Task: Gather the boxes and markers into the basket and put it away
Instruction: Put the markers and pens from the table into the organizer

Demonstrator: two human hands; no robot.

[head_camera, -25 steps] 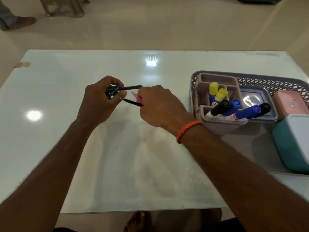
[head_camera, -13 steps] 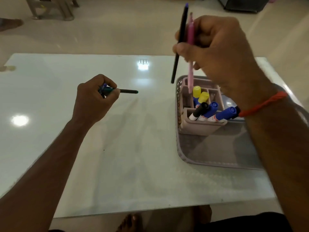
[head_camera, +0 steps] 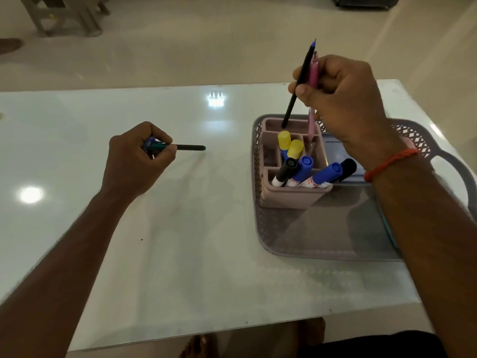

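A grey lattice basket (head_camera: 281,244) sits on the right of the white table. Inside it stands a pink organiser (head_camera: 291,196) with yellow-capped, blue-capped and black-capped markers (head_camera: 304,167). My right hand (head_camera: 343,99) grips a black pen (head_camera: 299,83) and a pink pen (head_camera: 312,81) upright; their lower ends dip into the organiser's back compartments. My left hand (head_camera: 134,161) rests on the table at centre left and holds a green-and-black pen (head_camera: 189,147) pointing right, with a bit of blue showing inside the fist. Boxes behind my right arm are mostly hidden.
The glossy white table (head_camera: 180,254) stretches left and toward me. A grey lidded box (head_camera: 333,153) lies in the basket behind the organiser. Chair legs (head_camera: 62,19) stand on the floor at far left. My feet show under the near edge.
My right hand has lowered the black and pink pens down toward the organiser, so their tips now enter its back slots. My left hand has stayed put with its pens.
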